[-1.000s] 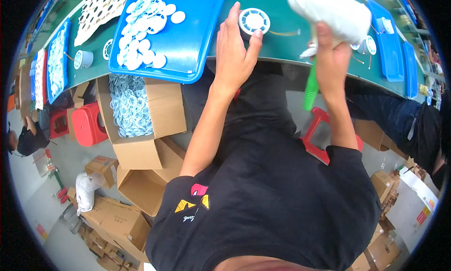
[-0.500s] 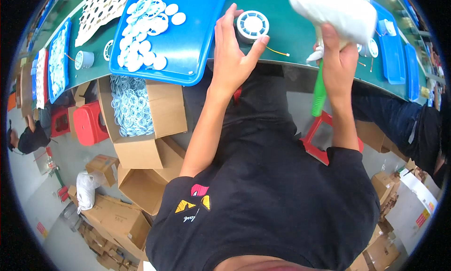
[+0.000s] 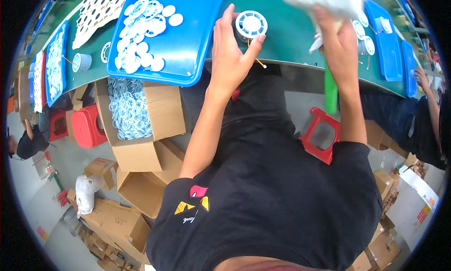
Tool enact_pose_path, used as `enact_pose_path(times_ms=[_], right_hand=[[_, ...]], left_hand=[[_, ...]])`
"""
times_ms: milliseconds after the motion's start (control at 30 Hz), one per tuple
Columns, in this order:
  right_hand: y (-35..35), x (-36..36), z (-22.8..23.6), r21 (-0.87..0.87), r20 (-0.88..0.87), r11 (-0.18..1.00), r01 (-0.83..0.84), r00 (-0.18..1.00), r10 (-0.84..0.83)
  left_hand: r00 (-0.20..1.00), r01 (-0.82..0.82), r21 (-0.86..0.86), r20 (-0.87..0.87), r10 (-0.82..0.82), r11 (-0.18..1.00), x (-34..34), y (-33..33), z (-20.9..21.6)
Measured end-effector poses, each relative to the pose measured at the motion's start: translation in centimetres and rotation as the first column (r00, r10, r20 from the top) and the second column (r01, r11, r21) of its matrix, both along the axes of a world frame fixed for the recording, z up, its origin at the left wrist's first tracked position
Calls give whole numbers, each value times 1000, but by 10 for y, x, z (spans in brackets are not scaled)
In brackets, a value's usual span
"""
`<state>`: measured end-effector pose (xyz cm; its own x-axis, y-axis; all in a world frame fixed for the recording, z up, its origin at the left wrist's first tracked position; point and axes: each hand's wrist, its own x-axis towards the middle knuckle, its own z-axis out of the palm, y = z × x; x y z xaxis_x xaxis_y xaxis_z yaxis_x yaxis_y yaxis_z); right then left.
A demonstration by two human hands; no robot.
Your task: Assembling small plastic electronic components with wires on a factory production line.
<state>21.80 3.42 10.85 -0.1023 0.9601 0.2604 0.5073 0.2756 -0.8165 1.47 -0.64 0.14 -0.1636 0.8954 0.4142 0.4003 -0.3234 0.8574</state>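
Note:
My left hand [image 3: 231, 59] is curved round a small round motor [image 3: 251, 27] on the green table, thumb against its near right side and fingers along its left. The motor has a white spoked cap on top, and a thin yellow lead hangs down past the table edge. In my right hand [image 3: 342, 52] is a hammer [image 3: 331, 90] with a green handle. White wrapping covers its head, which is raised to the right of the motor and blurred. Beside my left hand lies a blue tray [image 3: 188, 55] with white discs and spoked caps [image 3: 141, 41].
Below the tray, an open cardboard box [image 3: 162, 106] holds pale blue rings. Other motors [image 3: 82, 62] stand on the table [image 3: 286, 41] at left and right. Blue trays [image 3: 387, 50] lie at the right. Red stools [image 3: 324, 135] stand below, and a co-worker's arm [image 3: 430, 95] shows at far right.
The motor's lead has swung from pointing right to hanging downward. The hammer's wrapped head has shifted up and left, while its handle has become more upright. A co-worker's arm has come into view.

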Motion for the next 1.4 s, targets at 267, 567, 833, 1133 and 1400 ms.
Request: enact_pose_path(times_ms=[267,567,833,1133,1400], right_hand=[[7,1,3,-114,18,993,37,999,-35],[25,-8,7,-20,114,998,-67,991,69],[36,-13,11,-52,-46,995,-83,996,81],[34,-9,-1,-174,-104,981,-84,992,66],[4,-16,7,-54,205,996,-74,975,83]], left_hand=[[999,15,9,-51,-15,1000,-3,-1,-3],[997,36,-11,70,-35,999,-5,-1,-3],[1000,19,-3,17,-19,1000,-2,-1,0],[999,25,-6,22,-25,1000,-2,-4,-1],[996,-51,-73,-75,46,996,9,-1,8]])
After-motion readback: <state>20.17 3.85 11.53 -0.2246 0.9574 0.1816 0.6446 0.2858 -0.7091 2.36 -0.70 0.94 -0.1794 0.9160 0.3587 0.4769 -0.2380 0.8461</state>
